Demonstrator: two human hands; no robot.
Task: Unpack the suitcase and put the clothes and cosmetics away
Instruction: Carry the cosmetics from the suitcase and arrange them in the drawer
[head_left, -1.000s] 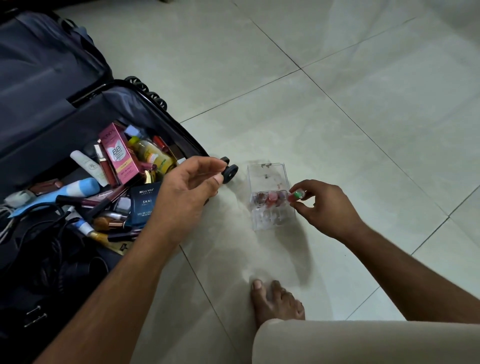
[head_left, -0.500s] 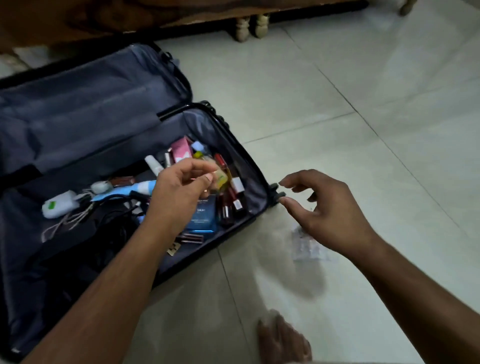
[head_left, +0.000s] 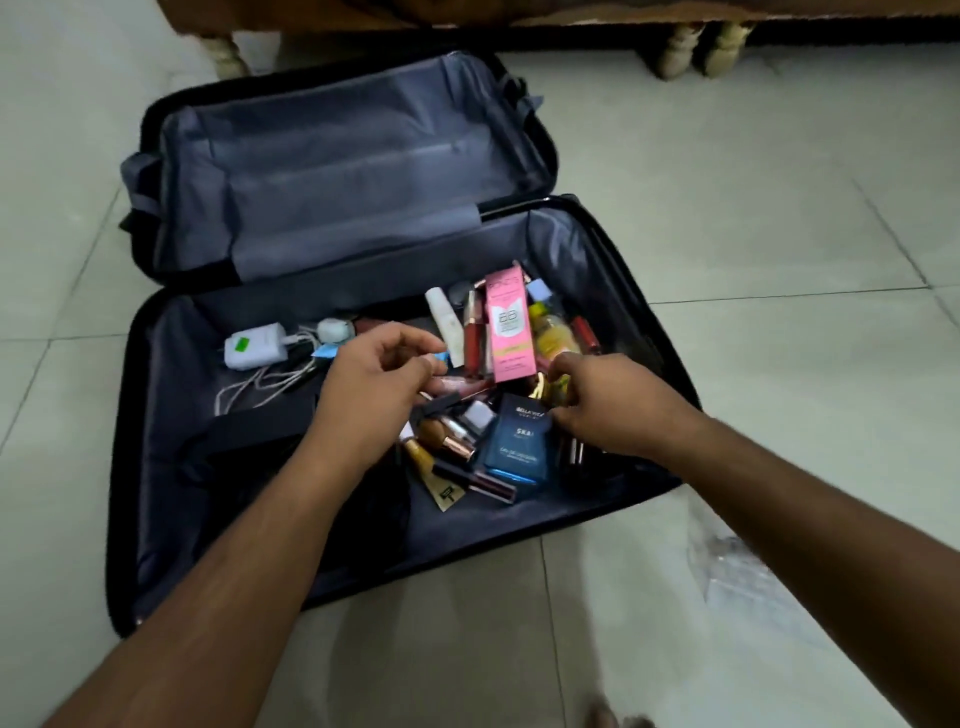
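Observation:
The dark suitcase (head_left: 156, 545) lies open on the tiled floor, its grey-lined lid (head_left: 337, 166) folded back. Cosmetics are heaped in the right part of the lower half: a pink BB cream box (head_left: 510, 327), a blue perfume box (head_left: 515, 441), a white tube (head_left: 447, 327), lip glosses and gold-capped bottles. My left hand (head_left: 374, 389) hovers over the heap's left side with loosely curled fingers and nothing visibly held. My right hand (head_left: 613, 402) reaches in from the right, thumb and fingers either side of a gold-capped item (head_left: 540, 387).
A white charger (head_left: 254, 345) with tangled cables (head_left: 260, 387) lies in the suitcase's left part. A clear plastic organiser (head_left: 727, 566) stands blurred on the floor at the right, partly behind my right forearm. Wooden furniture legs (head_left: 675, 52) stand beyond the suitcase.
My right hand left the clear organiser and moved left into the suitcase. My left hand stayed over the cosmetics. The view swung left and up onto the whole suitcase.

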